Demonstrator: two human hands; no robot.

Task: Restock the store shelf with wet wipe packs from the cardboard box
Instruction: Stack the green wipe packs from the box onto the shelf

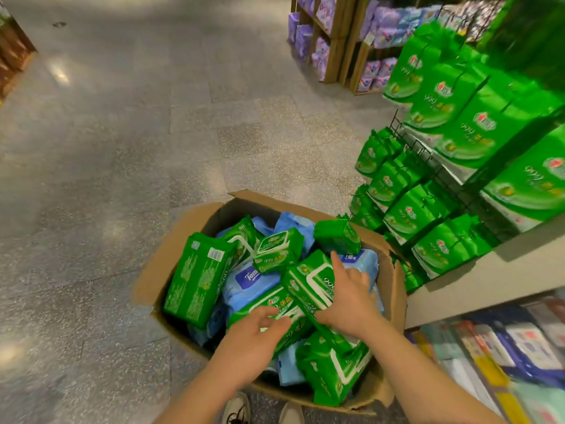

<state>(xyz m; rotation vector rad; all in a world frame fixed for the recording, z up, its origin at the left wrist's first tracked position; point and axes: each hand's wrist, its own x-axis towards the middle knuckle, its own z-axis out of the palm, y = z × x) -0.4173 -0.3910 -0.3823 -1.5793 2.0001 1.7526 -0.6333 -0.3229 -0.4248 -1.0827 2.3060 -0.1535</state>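
Hands reach into an open brown cardboard box [159, 280] on the speckled floor: the right hand [348, 296] grips a green rectangular wet wipe pack [308, 281], while the left hand [255, 338], fingers curled, rests on another green pack [269, 306]. Picking looks underway; lifting to the white store shelf [477, 273] on the right comes next. Blue packs [247, 280] crowd the box.

Grey speckled stone-tile floor [122, 148] is reflecting soft overhead light. Wooden display racks [334, 41] are standing far right, holding purple packets [321, 53].
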